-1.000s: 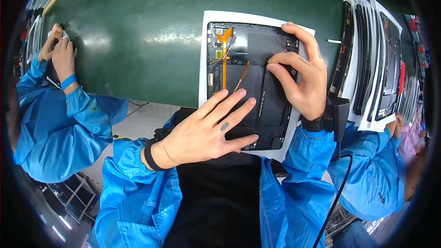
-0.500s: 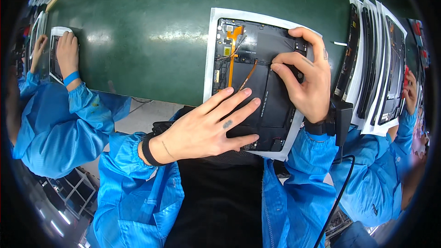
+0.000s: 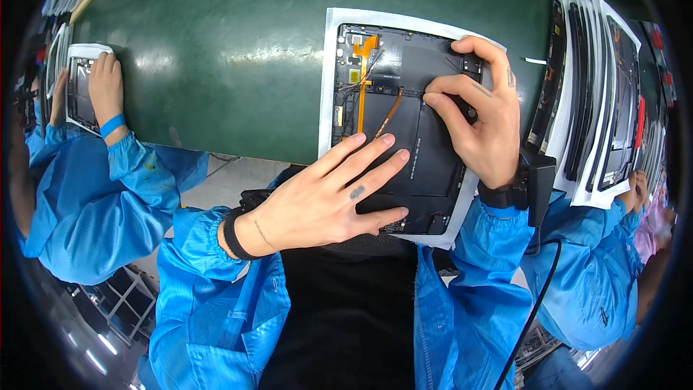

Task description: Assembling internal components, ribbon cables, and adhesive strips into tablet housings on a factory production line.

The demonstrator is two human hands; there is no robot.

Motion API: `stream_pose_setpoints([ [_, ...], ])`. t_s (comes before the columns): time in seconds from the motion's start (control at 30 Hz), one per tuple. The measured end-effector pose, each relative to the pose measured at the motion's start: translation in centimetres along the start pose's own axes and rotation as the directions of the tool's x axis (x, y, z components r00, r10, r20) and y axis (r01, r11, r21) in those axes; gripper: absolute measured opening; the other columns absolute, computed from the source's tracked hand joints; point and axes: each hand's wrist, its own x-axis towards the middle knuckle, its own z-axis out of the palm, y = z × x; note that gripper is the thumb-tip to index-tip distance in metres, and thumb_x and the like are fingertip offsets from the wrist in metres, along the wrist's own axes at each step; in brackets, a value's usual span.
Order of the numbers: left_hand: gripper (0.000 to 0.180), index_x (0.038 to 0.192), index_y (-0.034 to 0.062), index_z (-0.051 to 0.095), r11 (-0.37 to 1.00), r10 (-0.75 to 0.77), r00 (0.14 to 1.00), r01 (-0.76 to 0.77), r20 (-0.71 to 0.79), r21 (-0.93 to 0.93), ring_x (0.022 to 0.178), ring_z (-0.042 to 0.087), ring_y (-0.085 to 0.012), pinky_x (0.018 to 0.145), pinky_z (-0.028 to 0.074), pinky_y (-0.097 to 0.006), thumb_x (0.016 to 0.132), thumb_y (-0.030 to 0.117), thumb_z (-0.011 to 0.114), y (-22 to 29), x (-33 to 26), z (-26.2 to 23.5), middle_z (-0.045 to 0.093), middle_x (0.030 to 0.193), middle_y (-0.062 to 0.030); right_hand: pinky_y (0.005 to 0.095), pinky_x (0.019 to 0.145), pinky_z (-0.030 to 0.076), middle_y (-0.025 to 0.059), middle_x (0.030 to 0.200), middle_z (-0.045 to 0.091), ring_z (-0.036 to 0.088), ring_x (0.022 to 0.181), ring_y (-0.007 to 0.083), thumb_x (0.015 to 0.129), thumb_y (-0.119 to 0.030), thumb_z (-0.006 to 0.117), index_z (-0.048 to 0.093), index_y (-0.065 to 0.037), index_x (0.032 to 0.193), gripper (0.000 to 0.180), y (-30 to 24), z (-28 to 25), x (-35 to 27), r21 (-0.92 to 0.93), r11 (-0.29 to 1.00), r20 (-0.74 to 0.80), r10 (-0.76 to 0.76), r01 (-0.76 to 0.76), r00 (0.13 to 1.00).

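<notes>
Lying on the table: an opened tablet (image 3: 404,123) rested back-side up on a white sheet (image 3: 328,65), near the table's (image 3: 216,50) front edge, straight before the person.
Tablet inside: the rear cover was off — a large black battery panel filled the lower part, and an orange flex cable (image 3: 362,79) ran down the left side from the top corner, with a thinner orange strip (image 3: 390,110) slanting across the middle.
Left hand (image 3: 325,202): it lay flat, fingers spread and straight, pressing on the lower left of the black panel; the grip was open, closed on nothing.
Right hand (image 3: 480,119): fingers were curled, index and thumb tips pressed down on the upper right part of the panel; whether they pinched some small part I could not tell.
Progress: judging from the bared inside, the unit was open and being worked on at the top right — the cover was not on, and no cover lay in sight.
Right of it: a row of similar opened units (image 3: 599,101) on white sheets leaned one on another.
Far left: another person's hand (image 3: 107,87) with a blue wristband rested on a further unit (image 3: 83,90).
Clothing: blue work sleeves (image 3: 216,296) on all arms in view.
</notes>
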Motion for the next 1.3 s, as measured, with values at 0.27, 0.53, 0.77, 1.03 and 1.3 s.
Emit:
stream_pose_setpoints([
  [0.27,0.052,0.134,0.0429,0.074,1.000,0.003,1.000,-0.003,0.005,0.000,0.153,0.045,-0.0392,0.126,0.038,-0.053,0.082,0.046,0.079,0.00,0.07,-0.01,0.049,0.164,-0.0150,0.0460,0.108,0.042,0.0109,0.133,0.063,0.061,0.127,0.0327,0.080,-0.014,0.085,0.080,-0.012,0.092,0.013,-0.02,-0.01,-0.04,0.001,1.000,-0.005,0.013,-0.013,1.000],
  [0.53,0.054,0.135,0.0409,0.074,1.000,0.000,1.000,0.000,0.008,-0.002,0.153,0.045,-0.0397,0.127,0.037,-0.053,0.082,0.047,0.080,0.09,0.05,0.00,0.050,0.164,-0.0153,0.0462,0.107,0.043,0.0111,0.132,0.063,0.061,0.126,0.0331,0.080,-0.013,0.085,0.080,-0.012,0.091,0.012,0.02,0.00,-0.01,-0.001,1.000,-0.005,0.005,-0.005,1.000],
  [0.77,0.050,0.134,0.0406,0.075,1.000,0.010,1.000,-0.010,0.010,-0.004,0.152,0.046,-0.0400,0.127,0.037,-0.053,0.085,0.049,0.078,0.03,0.09,-0.14,0.051,0.163,-0.0156,0.0472,0.107,0.043,0.0112,0.130,0.063,0.061,0.126,0.0336,0.079,-0.011,0.085,0.079,-0.011,0.091,0.013,0.00,0.02,0.03,-0.009,1.000,-0.008,-0.006,0.006,1.000],
  [1.03,0.048,0.133,0.0409,0.075,1.000,-0.006,1.000,0.006,-0.016,-0.018,0.152,0.047,-0.0395,0.126,0.038,-0.052,0.087,0.049,0.077,0.18,0.10,0.05,0.053,0.162,-0.0151,0.0480,0.107,0.044,0.0110,0.128,0.063,0.062,0.125,0.0348,0.078,-0.010,0.085,0.078,-0.011,0.090,0.014,-0.26,-0.03,-0.03,-0.007,1.000,-0.013,-0.007,0.006,1.000],
  [1.3,0.046,0.134,0.0414,0.075,1.000,0.007,1.000,-0.007,0.001,0.015,0.151,0.048,-0.0390,0.125,0.039,-0.052,0.088,0.049,0.077,-0.06,0.27,0.12,0.053,0.161,-0.0145,0.0477,0.107,0.044,0.0107,0.128,0.062,0.061,0.126,0.0347,0.077,-0.009,0.085,0.078,-0.010,0.090,0.014,0.01,0.09,0.03,-0.004,1.000,-0.018,-0.009,0.009,1.000],
])
